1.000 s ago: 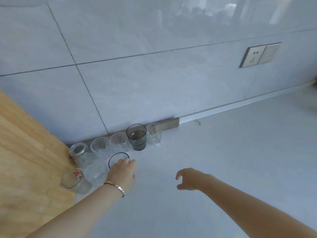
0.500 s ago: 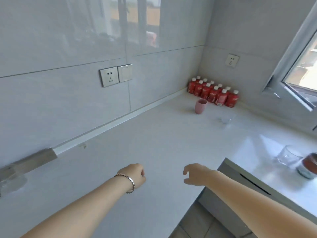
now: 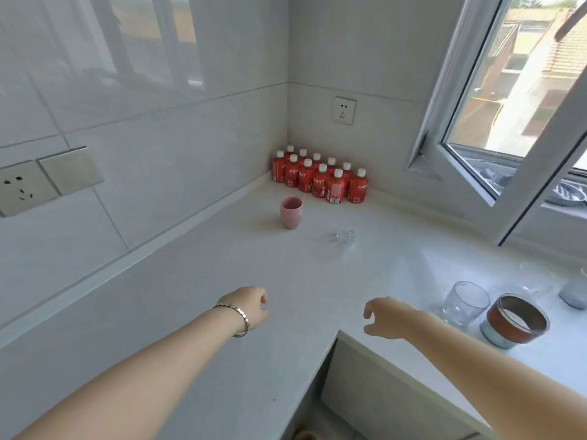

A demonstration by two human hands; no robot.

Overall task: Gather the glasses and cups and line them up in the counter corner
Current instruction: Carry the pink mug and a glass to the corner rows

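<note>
Head cam: pink cup [image 3: 290, 213] empty, upright.

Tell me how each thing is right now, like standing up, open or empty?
Pink cup: upright, alone on the counter.
Clear glass: upright, empty.
Banded glass: upright, beside the clear glass.
Bottles: upright, capped, grouped in the corner.
Window: open.
Left hand: empty.
Right hand: empty, fingers curled.
</note>
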